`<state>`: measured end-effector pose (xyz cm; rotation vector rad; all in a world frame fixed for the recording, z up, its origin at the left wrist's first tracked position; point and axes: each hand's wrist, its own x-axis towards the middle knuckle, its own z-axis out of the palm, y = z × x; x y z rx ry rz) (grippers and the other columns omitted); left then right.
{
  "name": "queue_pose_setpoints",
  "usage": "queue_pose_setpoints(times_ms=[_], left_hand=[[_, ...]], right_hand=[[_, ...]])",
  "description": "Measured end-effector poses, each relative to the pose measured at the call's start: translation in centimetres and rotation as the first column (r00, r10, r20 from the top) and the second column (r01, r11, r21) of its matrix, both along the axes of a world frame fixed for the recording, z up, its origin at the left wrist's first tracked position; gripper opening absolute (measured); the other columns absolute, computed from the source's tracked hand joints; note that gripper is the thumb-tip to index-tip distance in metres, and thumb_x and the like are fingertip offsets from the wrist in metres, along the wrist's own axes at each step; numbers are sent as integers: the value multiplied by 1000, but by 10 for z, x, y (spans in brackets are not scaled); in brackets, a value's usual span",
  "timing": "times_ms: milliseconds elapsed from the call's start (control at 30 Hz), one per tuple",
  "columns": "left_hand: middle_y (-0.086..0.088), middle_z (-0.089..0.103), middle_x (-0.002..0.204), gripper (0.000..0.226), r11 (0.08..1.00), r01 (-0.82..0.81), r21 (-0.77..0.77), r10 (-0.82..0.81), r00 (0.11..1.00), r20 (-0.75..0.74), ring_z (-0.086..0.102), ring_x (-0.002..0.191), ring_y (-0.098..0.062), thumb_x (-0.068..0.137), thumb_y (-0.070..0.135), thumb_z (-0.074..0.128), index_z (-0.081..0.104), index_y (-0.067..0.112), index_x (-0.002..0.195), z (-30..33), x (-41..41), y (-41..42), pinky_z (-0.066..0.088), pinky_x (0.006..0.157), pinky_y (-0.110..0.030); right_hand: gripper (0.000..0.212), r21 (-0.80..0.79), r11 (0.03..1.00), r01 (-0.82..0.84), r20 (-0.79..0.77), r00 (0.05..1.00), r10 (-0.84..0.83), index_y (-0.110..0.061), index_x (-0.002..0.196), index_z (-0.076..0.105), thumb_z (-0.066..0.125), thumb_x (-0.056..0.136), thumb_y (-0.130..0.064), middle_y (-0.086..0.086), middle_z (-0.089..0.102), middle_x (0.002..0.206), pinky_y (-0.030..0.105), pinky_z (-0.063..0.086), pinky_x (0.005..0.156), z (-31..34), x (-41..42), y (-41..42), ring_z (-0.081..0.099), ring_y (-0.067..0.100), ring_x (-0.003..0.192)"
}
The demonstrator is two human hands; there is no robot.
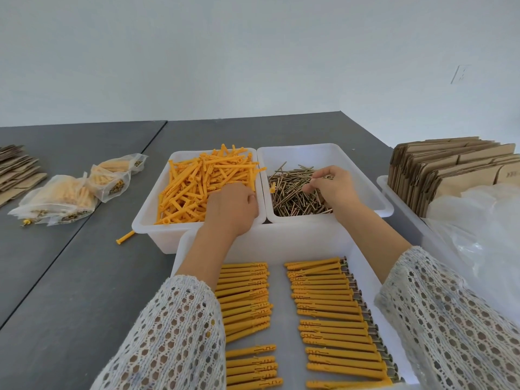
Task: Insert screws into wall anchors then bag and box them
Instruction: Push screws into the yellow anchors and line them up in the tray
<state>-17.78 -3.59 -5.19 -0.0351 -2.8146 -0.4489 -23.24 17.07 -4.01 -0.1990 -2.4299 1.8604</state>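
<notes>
Reaching into the left bin, the left hand curls its fingers over loose orange wall anchors; whether it grips one cannot be told. The right hand, in the adjacent bin, pinches screws. Assembled anchors lie in rows in the near tray, between the forearms
</notes>
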Motion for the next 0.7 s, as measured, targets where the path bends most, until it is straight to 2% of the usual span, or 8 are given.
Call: queue_pose_setpoints(times_ms=[67,100,200,300,400,500,600,700], left_hand=[[6,63,86,32,999,-46,13,47,987,-157,58,75,-21,98,14,40,68,18,83,0,6,3,47,64,-36],[7,64,84,30,997,-64,31,69,977,-203,59,74,-20,99,13,40,68,19,90,-1,9,4,46,60,-34],[4,60,70,20,994,-98,51,109,955,-275,56,65,-19,99,9,42,59,20,96,1,13,8,36,51,-30],[2,57,65,13,995,-89,43,98,937,-336,56,55,-21,99,9,43,49,19,105,3,15,10,38,46,-29],[4,61,73,25,998,14,59,8,930,-368,56,53,-14,101,17,49,43,18,125,6,19,15,45,44,-32],[9,66,87,42,995,99,-5,-94,928,-362,62,68,-12,102,23,52,41,24,143,7,19,16,51,51,-34],[6,72,95,35,987,141,-72,-158,911,-380,64,86,-16,101,22,54,60,29,135,6,19,15,44,56,-31],[7,72,90,32,984,154,-89,-176,905,-388,60,82,-17,98,20,59,67,30,127,6,21,15,33,54,-26]], right_hand=[[14,-115,993,-13,-1,1000,12,-15,100,53,56,94,-2,0,73,69,23,32,42,2,1,2,35,11,43],[14,-182,983,-23,3,1000,24,-13,102,51,54,95,-1,4,72,71,22,33,40,3,2,3,38,11,42],[18,-287,958,-18,-3,1000,18,-12,103,46,50,95,4,12,69,76,21,38,40,7,5,4,45,12,45],[14,-349,937,22,-66,997,-48,-12,101,45,45,98,2,12,68,73,22,46,45,9,9,4,53,13,45],[10,-430,902,47,-128,986,-112,-11,99,46,39,104,-7,11,70,71,21,51,47,12,12,1,60,13,46],[11,-474,879,53,-168,974,-150,-14,99,45,37,106,-11,7,72,69,22,51,50,13,15,-2,63,13,49],[4,-499,866,37,-253,949,-187,-12,103,40,38,105,-9,10,72,68,25,53,52,12,18,-5,65,19,52],[6,-502,865,21,-321,924,-209,-14,103,37,39,105,-8,13,72,70,27,55,55,12,20,-8,69,25,58]])
